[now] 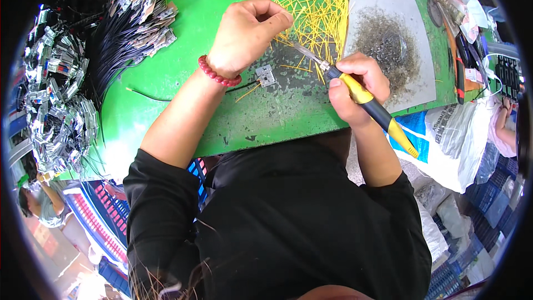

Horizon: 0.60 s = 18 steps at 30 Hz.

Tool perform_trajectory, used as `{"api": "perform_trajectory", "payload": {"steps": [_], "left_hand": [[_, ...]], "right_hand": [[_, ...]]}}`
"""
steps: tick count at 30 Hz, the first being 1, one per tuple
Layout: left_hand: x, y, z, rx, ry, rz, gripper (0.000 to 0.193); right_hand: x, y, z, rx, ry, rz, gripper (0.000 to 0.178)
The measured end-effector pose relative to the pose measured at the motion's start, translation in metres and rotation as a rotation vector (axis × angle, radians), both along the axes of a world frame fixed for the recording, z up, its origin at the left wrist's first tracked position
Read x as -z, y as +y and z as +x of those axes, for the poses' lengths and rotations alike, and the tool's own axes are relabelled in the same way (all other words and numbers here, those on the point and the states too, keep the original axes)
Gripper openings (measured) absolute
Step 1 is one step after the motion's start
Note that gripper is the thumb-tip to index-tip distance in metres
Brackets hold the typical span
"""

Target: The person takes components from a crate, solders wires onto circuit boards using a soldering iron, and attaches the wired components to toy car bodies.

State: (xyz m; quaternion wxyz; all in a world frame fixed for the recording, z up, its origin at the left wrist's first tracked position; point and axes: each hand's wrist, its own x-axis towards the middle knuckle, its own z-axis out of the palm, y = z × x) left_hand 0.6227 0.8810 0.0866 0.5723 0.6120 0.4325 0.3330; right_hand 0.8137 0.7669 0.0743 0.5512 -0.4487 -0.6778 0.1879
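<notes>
Right hand: the grip is clenched around the yellow-and-black handle of a slim-tipped hand tool. The tool is held at a slant above the counter; its metal tip points to the upper left, toward the left hand, and its handle end extends to the lower right.

Left hand: the thumb and index fingertip are brought together beside the yellow strands. Whether this grip contains a thin item cannot be determined. A red bead bracelet encircles the wrist.

Square plate: lies on the counter between the two hands, near the left wrist. A black cable runs leftward from it, passing beneath the left forearm.

Surroundings: the yellow strands lie in a loose heap at the far side. To their right, a pale sheet carries dark debris. At the left are a bundle of black cables and a stack of silvery connector parts.
</notes>
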Motion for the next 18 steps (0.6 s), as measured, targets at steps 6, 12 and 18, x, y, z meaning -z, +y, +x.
{"api": "perform_trajectory", "payload": {"steps": [6, 12, 18], "left_hand": [[0.007, -0.001, -0.001, -0.016, -0.048, -0.014, 0.019], [0.002, -0.007, -0.012, -0.001, -0.012, 0.148, 0.015], [-0.016, -0.061, -0.047, -0.068, 0.276, 0.237, 0.007]], "right_hand": [[-0.003, -0.003, -0.001, -0.017, 0.027, 0.046, 0.022], [0.002, -0.021, 0.031, 0.116, 0.139, 0.027, 0.019], [0.005, -0.063, 0.109, 0.453, 0.628, -0.046, 0.006]]}}
